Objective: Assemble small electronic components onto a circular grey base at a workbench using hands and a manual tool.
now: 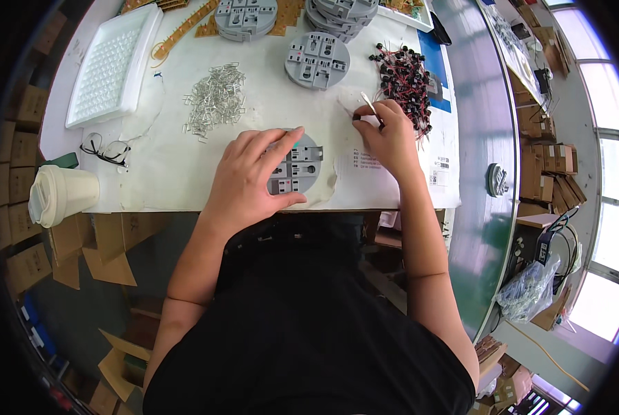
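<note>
My left hand [253,168] grips a grey round plastic base [302,166] at the table's front edge, fingers over its far side and thumb at its near side. The base has raised sections and slots; its left part is hidden under the hand. To the right, my right hand [390,137] is closed around a thin white stick-like tool [368,102] that slants up between the fingers. At its fingertips is a small black round part [356,117]. Just beyond that hand lies a heap of black round parts with red and black wires [404,79].
Bent metal clips [216,97] lie in a pile at centre left. Another grey base [317,61] and stacked grey bases [342,15] stand farther back. A white ribbed tray [112,66], eyeglasses [107,149] and a cream lidded cup [64,194] occupy the left side.
</note>
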Available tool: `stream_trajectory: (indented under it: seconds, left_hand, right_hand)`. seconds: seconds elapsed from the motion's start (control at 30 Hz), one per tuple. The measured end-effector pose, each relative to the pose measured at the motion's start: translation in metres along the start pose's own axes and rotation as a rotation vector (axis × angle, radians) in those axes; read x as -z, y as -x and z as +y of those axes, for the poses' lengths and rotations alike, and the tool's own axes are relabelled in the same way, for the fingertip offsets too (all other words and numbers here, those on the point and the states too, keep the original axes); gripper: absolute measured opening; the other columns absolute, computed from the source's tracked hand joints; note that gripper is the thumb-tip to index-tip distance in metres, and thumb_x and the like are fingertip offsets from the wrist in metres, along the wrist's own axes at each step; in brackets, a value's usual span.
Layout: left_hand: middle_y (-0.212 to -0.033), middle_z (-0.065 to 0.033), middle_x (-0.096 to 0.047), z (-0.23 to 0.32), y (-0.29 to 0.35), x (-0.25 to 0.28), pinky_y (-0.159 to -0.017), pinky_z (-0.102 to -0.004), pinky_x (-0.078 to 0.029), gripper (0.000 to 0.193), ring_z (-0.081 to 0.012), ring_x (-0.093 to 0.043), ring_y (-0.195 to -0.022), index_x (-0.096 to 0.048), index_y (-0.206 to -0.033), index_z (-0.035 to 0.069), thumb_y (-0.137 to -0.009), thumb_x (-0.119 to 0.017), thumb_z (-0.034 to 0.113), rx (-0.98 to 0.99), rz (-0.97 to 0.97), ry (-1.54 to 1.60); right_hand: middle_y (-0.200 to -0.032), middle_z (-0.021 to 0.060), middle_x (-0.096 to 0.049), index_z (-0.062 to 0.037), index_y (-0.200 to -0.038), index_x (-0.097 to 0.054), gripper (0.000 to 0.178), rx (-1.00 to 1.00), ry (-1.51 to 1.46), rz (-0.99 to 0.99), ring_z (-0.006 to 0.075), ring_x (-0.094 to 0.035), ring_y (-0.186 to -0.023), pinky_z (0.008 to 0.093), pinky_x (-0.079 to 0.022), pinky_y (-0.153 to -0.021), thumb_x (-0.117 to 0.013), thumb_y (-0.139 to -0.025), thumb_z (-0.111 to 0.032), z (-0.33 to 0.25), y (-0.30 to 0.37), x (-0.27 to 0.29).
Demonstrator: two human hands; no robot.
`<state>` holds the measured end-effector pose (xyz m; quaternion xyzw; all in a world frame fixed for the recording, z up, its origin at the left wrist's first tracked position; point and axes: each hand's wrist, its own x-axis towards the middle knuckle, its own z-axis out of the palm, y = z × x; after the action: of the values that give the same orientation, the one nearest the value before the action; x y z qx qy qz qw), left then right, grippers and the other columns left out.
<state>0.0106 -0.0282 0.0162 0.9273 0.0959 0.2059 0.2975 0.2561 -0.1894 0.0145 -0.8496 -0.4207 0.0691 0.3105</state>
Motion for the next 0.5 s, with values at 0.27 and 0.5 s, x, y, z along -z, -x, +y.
stream_trajectory:
  seconds: [0.27, 0.5]
  left_hand:
    - [-0.114, -0.0075, -0.07, 0.003, -0.025, -0.005, -0.093, -0.0422, -0.053, 0.056, -0.0324, -0.065, -0.105, -0.075, -0.128, 0.011, -0.078, -0.092, 0.03, -0.073, 0.358, 0.249]
    - [-0.09, -0.0058, -0.073, 0.008, -0.035, 0.021, -0.078, -0.0316, -0.054, 0.016, -0.0184, -0.069, -0.086, -0.079, -0.101, 0.003, -0.088, -0.084, 0.011, 0.096, -0.071, 0.492]
  right_hand:
    - [-0.082, 0.0015, -0.071, -0.0055, -0.106, -0.079, 0.025, 0.01, -0.233, -0.117, 0.0077, -0.052, -0.062, 0.0267, -0.044, -0.059, -0.087, -0.083, -0.002, -0.059, 0.034, 0.021]
    - [-0.079, -0.0002, -0.073, -0.0049, -0.102, -0.078, 0.024, 0.188, -0.341, -0.11, 0.0043, -0.052, -0.063, 0.0222, -0.04, -0.056, -0.088, -0.081, 0.002, -0.075, 0.049, 0.014]
